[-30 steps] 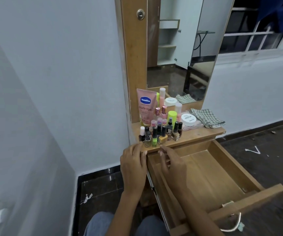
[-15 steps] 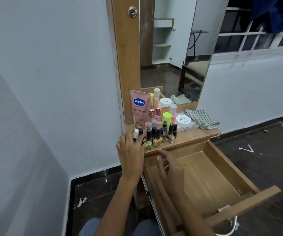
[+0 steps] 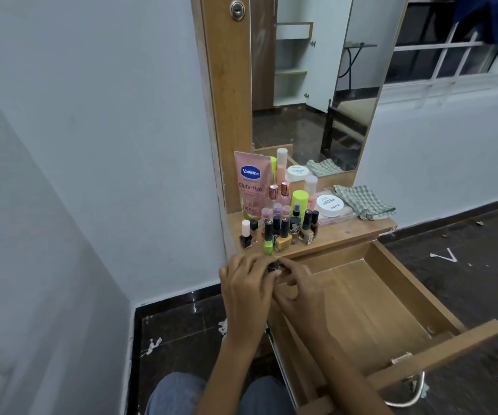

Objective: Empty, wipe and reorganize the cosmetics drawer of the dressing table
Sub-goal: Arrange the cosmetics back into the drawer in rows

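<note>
A: Both hands meet just below the front edge of the tabletop (image 3: 346, 235). Left hand (image 3: 246, 290) has its fingers curled round a small dark bottle (image 3: 273, 266); only a sliver of it shows between the knuckles, so colour and label are hard to make out.

B: And the right hand (image 3: 300, 290)?

A: Fingertips pinch in at the same bottle from the other side. Whether they touch the cap or the body I cannot tell; the left fingers cover that.

B: Where is the drawer (image 3: 439, 351)?

A: Pulled out to the right of the hands and below them, bare wood inside. Its near left corner is hidden under the right forearm. The front panel runs toward the frame's lower right, with a white cord (image 3: 415, 393) hanging under it, partly cut off.

B: The cosmetics?

A: Just above the hands, standing on the tabletop: a cluster of nail polish bottles (image 3: 282, 235), with a pink Vaseline tube (image 3: 250, 184) behind them. Back rows overlap, so a count is not possible. Farther right of the hands, a white round jar (image 3: 329, 203) sits on a clear flat case, with a checked cloth (image 3: 364, 201) beside it.

B: Mirror (image 3: 310, 85)?

A: Above, top cut off by the frame.
</note>
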Available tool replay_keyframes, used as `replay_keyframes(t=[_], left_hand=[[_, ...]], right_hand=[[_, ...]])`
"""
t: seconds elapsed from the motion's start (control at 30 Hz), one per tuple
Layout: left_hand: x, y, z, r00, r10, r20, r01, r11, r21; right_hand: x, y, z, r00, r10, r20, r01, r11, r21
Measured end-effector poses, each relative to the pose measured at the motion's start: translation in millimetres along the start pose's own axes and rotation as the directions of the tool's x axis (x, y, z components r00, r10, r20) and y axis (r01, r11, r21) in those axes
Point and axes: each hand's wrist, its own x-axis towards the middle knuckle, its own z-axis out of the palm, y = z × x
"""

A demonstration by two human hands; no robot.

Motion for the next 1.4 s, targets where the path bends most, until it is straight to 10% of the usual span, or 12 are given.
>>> replay_keyframes(t=[0.23,0.53,1.1,1.4], left_hand=[[-10,-4,-2,0.989,-0.100,0.112,0.106,0.993,-0.044],[-23,-22,-4,0.964,-0.157,0.215,0.139,0.985,0.098],[10,-10,3,0.999,-0.004,-0.044,0.011,0.986,0.167],[61,4,15,0.992,-0.008,0.128,-0.046,0.910,0.412]], right_hand=[[-2,12,-6,0.959,0.284,-0.022,-0.284,0.959,-0.018],[15,54,23,0.634,0.686,0.356,-0.602,0.727,-0.330],[7,47,11,0.837,0.489,0.246,-0.462,0.872,-0.162],[14,29,3,0.962,0.272,-0.035,-0.271,0.962,0.029]])
